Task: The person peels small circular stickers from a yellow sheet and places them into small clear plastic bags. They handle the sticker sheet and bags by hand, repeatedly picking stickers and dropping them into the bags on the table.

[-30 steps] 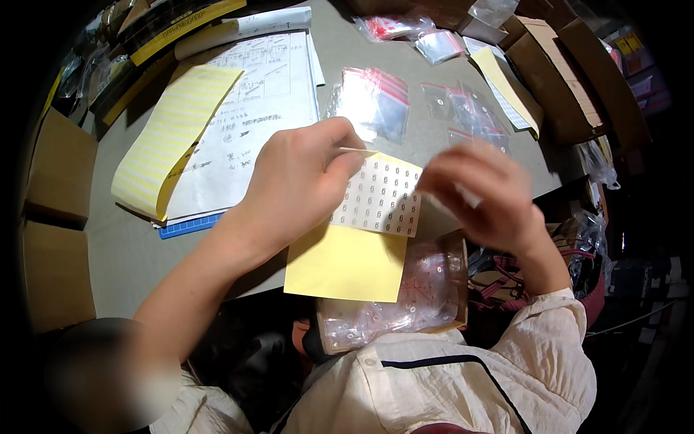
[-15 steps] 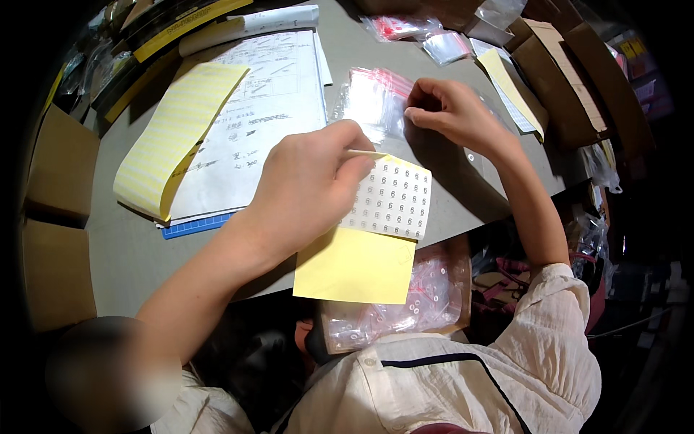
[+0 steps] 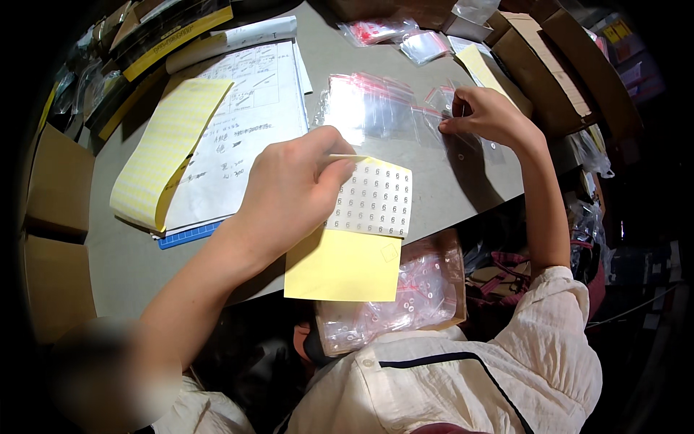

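My left hand (image 3: 293, 192) is closed on a sheet of small round number stickers (image 3: 376, 199), pinching its folded top edge. The sheet's plain yellow backing (image 3: 343, 267) hangs down over the table's front edge. To the right, my right hand (image 3: 491, 119) pinches at the edge of a small clear zip bag (image 3: 431, 121) with a red seal line; the fingertips partly cover it. Between the hands lies a fanned stack of clear zip bags (image 3: 369, 101) with red seals. Under and beside my right hand, more clear bags bear small white dots.
A yellow sticker strip (image 3: 170, 152) lies over handwritten papers (image 3: 264, 101) on the left. An open box of clear bags (image 3: 394, 304) sits below the table's front edge. Cardboard boxes (image 3: 54, 282) stand at the left, and more bags (image 3: 423, 47) lie at the back.
My right hand has moved right, away from the bag stack's edge, and a clear bag now shows at its fingertips. My left hand still holds the sticker sheet. The whole view has shifted slightly.
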Demonstrator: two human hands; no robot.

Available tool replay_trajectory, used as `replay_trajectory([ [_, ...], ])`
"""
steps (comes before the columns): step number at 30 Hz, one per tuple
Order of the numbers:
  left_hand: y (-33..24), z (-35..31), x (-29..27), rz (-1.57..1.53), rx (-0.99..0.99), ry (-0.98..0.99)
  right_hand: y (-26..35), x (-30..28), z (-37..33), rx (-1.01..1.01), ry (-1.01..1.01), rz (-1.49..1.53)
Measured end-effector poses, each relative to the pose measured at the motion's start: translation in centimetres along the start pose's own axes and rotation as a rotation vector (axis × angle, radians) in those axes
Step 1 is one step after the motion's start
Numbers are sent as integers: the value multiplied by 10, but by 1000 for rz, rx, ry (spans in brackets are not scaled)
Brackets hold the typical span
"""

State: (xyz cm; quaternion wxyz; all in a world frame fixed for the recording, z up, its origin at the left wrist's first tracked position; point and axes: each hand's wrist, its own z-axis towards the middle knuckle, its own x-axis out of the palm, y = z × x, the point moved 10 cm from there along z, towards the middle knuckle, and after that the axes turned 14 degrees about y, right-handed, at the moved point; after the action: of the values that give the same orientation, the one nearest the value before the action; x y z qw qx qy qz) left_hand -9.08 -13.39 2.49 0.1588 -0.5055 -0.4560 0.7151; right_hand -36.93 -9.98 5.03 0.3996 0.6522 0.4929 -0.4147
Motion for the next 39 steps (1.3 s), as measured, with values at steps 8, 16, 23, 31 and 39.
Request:
replay_trajectory([
  [8,-5,-1,2,36,44,-16,-34,8,-4,4,23,253],
  [16,-4,-2,1,-42,48,-36,-6,7,-35,-127,-111,458],
  [23,-7,0,3,27,57,17,23,22,-30,-332,14,642],
  [31,-2,-1,5,-10,49,18,46,16,-20,-398,-124,242],
  [39,-5,-1,4,12,48,21,43,11,-26,-249,-375,-305],
])
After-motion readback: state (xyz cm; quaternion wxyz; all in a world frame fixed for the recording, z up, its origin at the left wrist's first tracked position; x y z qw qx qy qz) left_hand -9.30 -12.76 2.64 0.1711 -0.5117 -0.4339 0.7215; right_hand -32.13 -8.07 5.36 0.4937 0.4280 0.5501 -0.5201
